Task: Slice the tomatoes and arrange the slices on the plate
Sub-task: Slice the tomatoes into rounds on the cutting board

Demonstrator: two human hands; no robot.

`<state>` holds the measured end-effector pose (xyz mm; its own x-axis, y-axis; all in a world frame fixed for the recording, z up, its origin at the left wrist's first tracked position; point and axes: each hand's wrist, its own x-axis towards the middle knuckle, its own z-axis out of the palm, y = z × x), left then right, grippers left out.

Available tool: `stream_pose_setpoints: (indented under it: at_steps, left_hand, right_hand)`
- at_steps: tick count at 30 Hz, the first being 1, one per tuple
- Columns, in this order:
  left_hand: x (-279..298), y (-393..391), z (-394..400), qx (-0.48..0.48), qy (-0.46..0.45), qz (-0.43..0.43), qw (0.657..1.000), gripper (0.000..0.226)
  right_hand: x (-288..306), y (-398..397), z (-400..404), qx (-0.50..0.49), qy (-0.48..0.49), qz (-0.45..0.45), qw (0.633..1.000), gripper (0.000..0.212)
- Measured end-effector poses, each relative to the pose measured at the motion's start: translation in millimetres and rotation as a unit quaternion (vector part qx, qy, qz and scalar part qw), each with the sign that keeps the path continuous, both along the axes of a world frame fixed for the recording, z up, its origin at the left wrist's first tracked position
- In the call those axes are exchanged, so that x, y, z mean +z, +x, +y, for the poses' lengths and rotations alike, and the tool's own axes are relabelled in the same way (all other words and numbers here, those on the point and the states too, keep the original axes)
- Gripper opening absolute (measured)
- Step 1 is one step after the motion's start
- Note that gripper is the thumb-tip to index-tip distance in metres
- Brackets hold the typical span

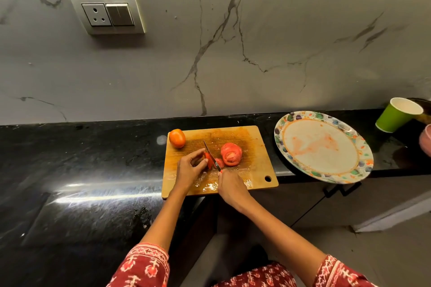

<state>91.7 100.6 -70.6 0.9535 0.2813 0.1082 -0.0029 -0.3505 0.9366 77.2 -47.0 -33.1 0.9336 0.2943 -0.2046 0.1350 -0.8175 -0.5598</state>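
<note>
The left hand (190, 170) pinches a small red tomato piece (209, 161) on the wet wooden cutting board (253, 171). The right hand (231, 187) is clenched round the handle of a thin steel knife (211, 156), whose blade sits against that piece. Just right of the blade lie soft, glistening tomato slices (231, 154); beyond the left fingers sits a smooth whole orange tomato (177, 138). The cut flesh looks slippery and easily crushed, best held by its firmer skin. Well right of the grip waits the juice-smeared floral plate (289, 119).

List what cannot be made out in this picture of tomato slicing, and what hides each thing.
Head view:
- Knife handle: buried in the right hand.
- Tomato piece being cut: mostly behind left hand and blade.
- Pink object: cut off by the right edge.
</note>
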Motion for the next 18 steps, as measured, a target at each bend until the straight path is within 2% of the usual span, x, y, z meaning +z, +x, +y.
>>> stream_pose_setpoints:
  at_steps: [11, 18]
  left_hand:
    - [3.3, -1.2, -8.4, 0.012, -0.021, 0.015, 1.0, 0.033]
    - [4.9, -1.2, -15.5, 0.005, 0.011, 0.018, 1.0, 0.032]
  right_hand:
    - [2.8, 12.9, 11.4, -0.004, -0.013, 0.001, 1.0, 0.035]
    - [-7.0, 8.9, 1.0, -0.009, -0.009, -0.002, 1.0, 0.035]
